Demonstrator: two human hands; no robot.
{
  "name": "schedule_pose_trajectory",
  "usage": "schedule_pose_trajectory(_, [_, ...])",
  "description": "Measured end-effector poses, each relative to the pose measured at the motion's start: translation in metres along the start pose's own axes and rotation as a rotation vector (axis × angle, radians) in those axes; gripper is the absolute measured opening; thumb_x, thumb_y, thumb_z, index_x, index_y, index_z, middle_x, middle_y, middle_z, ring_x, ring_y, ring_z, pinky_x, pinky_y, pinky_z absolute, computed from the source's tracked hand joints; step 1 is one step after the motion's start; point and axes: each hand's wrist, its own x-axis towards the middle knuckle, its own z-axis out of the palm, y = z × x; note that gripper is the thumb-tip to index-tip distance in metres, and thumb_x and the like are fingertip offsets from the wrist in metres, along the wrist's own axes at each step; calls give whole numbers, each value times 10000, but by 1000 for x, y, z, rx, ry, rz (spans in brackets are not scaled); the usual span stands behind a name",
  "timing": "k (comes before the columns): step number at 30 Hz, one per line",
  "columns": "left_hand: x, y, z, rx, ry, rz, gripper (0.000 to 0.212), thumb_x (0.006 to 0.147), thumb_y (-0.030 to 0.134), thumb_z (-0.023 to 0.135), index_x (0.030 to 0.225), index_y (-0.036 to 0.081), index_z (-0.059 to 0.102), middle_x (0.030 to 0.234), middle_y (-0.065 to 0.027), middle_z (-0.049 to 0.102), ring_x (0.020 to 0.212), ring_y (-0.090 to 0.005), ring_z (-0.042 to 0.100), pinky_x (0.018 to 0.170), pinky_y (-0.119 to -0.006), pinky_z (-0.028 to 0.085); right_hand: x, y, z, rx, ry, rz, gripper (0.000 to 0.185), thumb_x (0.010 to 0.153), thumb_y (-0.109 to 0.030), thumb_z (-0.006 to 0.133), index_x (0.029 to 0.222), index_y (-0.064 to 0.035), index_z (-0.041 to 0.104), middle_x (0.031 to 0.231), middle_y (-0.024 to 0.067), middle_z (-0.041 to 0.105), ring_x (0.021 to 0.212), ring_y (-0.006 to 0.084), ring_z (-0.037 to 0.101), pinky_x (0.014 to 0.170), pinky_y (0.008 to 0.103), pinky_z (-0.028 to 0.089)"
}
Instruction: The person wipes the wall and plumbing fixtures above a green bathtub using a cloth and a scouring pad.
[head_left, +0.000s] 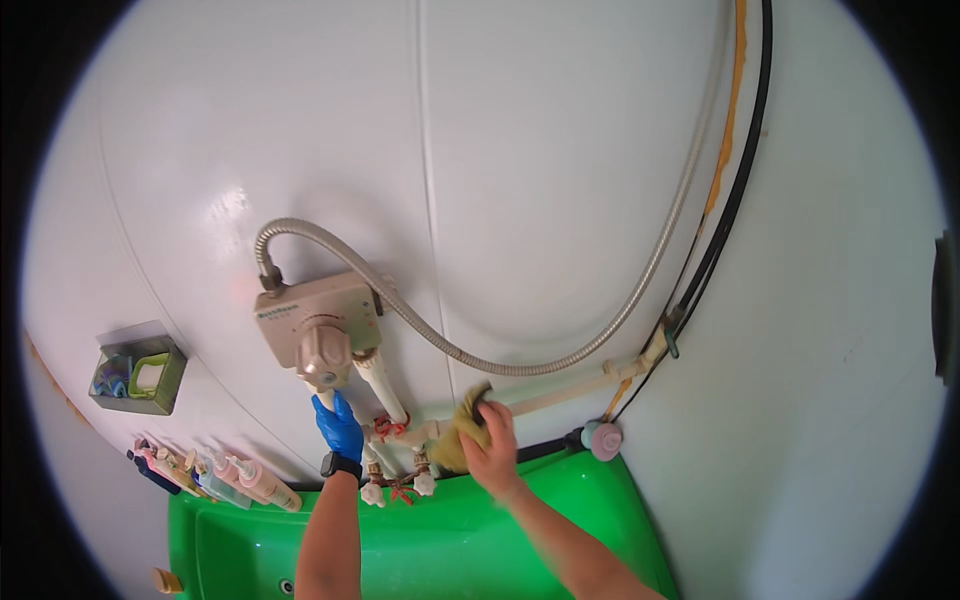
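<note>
My left hand (340, 429), in a blue glove with a black watch at the wrist, is wrapped around a white pipe (324, 391) just under the knob (324, 356) of a beige shower mixing valve (319, 307). Bare and slightly blurred, my right hand (493, 450) grips a yellow-green cloth (452, 444) against or close in front of the horizontal white pipe (551, 395); contact is hard to tell. Between the hands, a second white pipe (384, 386) runs down to a joint tied with red cord (391, 427). Two white tap handles (373, 493) sit lower, above a green bathtub (450, 551).
A flexible metal shower hose (517, 369) loops from the valve across the white wall panels. Several bottles (262, 484) line the tub's left rim. A wall box (161, 375) holds small items. Black cable (739, 195) follows the right corner; a pink round object (605, 441) sits at the tub corner.
</note>
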Motion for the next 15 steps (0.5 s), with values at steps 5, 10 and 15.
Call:
schedule_pose_trajectory(5, [4,-17,-16,139,-32,-28,315,872,280,474,998,-8,468,773,-201,521,718,-360,504,654,-418,401,130,-59,-82,-317,311,-509,456,799,-126,574,1203,11,413,1184,235,423,1095,381,420,945,469,314])
schedule_pose_trajectory(10, [-9,18,-1,136,-88,-65,280,855,284,483,959,24,484,794,-218,540,745,-401,499,651,-455,390,342,-93,-83,-424,660,-416,425,788,-149,590,1145,29,441,1164,217,430,1033,358,418,885,409,346])
schedule_pose_trajectory(15, [1,39,-21,224,-127,-35,256,834,264,527,943,34,505,812,-204,558,739,-396,509,647,-459,400,258,-91,5,-909,32,-1299,227,713,-232,613,918,-133,609,1023,45,523,849,253,468,634,404,380])
